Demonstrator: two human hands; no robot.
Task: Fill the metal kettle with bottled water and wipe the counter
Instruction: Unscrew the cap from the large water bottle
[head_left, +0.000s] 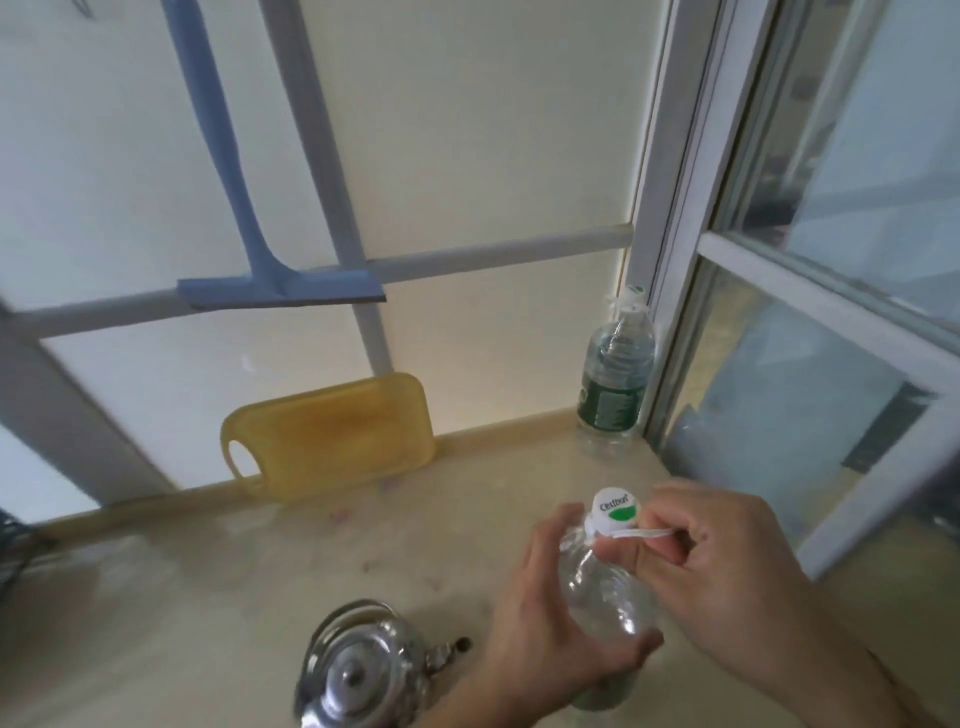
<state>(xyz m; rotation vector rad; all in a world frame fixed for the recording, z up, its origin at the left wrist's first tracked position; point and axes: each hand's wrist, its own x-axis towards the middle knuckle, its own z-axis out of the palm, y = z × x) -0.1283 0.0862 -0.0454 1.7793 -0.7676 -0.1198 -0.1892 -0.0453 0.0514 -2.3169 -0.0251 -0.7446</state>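
A clear plastic water bottle (605, 587) with a white and green cap (615, 510) is held above the beige counter (208, 597). My left hand (540, 618) grips the bottle's body. My right hand (727, 571) pinches the white seal strip (636, 532) that sticks out from under the cap. The shiny metal kettle (363, 670) stands on the counter at the lower middle, lid on, spout pointing right toward the bottle. No cloth is in view.
A second water bottle (615, 384) with a dark green label stands in the back right corner. A yellow cutting board (332, 436) leans on the frosted window. A blue squeegee (280, 291) hangs above it. A glass window frame (779, 364) bounds the right side.
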